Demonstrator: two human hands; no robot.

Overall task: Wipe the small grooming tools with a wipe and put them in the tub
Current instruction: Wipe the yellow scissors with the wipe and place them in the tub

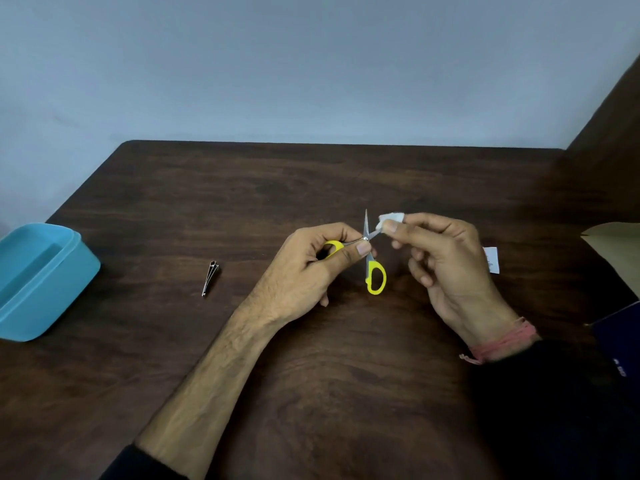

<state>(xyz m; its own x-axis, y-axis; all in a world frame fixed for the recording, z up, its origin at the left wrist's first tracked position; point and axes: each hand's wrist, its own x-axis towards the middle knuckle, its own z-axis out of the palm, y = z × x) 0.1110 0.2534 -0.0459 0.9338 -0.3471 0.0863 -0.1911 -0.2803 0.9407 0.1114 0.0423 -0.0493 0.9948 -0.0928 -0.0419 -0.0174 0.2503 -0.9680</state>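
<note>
Small scissors [374, 277] with yellow handles hang open above the dark wooden table [311, 188]. My left hand [311, 268] grips one yellow handle near the pivot; the other handle dangles below. My right hand [446, 258] pinches a small white wipe [389, 220] against one blade, while the other blade points up. A metal nail clipper [210, 278] lies on the table to the left of my hands. The open blue tub [38, 275] stands at the table's left edge.
A white wipe packet [491, 259] lies just behind my right hand. A brown paper bag [616, 251] and a dark object [620, 344] sit at the right edge. A pale blue wall runs behind the table.
</note>
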